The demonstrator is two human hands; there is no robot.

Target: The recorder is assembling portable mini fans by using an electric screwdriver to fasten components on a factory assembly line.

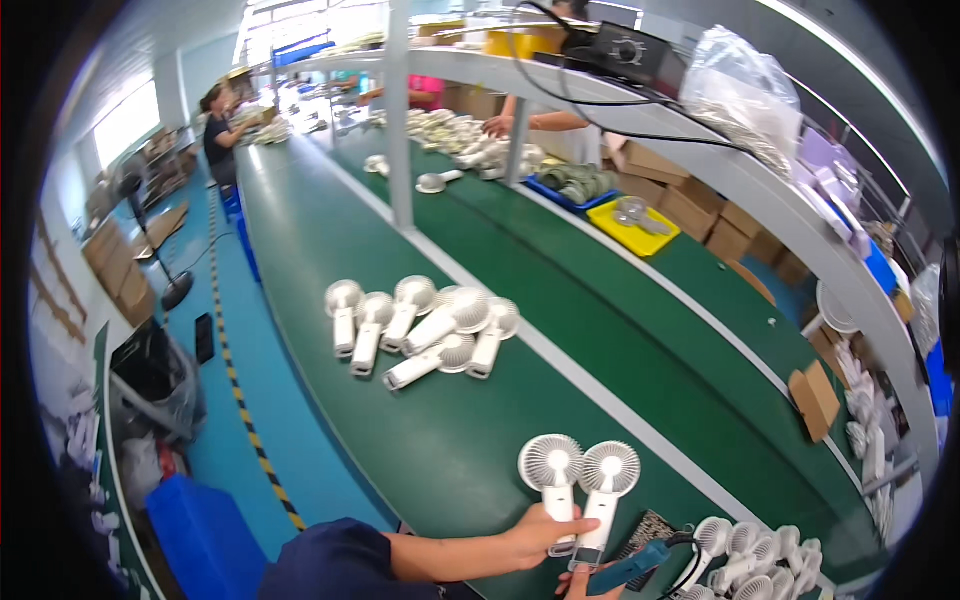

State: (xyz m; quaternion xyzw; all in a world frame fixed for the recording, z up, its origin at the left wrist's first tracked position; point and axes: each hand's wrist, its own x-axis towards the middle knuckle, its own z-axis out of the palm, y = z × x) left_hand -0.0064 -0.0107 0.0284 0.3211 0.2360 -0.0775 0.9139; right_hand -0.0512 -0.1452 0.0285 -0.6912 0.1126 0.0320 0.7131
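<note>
Two white handheld fans with round grilles are side by side near the bottom, heads up and touching. My left hand (543,535) is closed around the handle of the left fan (551,466), its thumb reaching across to the handle of the right fan (609,470). Below them, partly cut off by the lower edge, my right hand (583,584) is closed at the right fan's base, against a teal tool (632,567) with a black cord. Its exact grip is mostly hidden. A dark speckled pad (648,535) lies beside the tool.
Several white handheld fans (430,325) lie grouped on the green table (330,410); more (750,560) crowd the lower right. Beyond the grey strip are a yellow tray (634,240), a blue tray (560,198) and cardboard boxes (690,213). A grey post (399,130) rises mid-table. Co-workers sit farther off.
</note>
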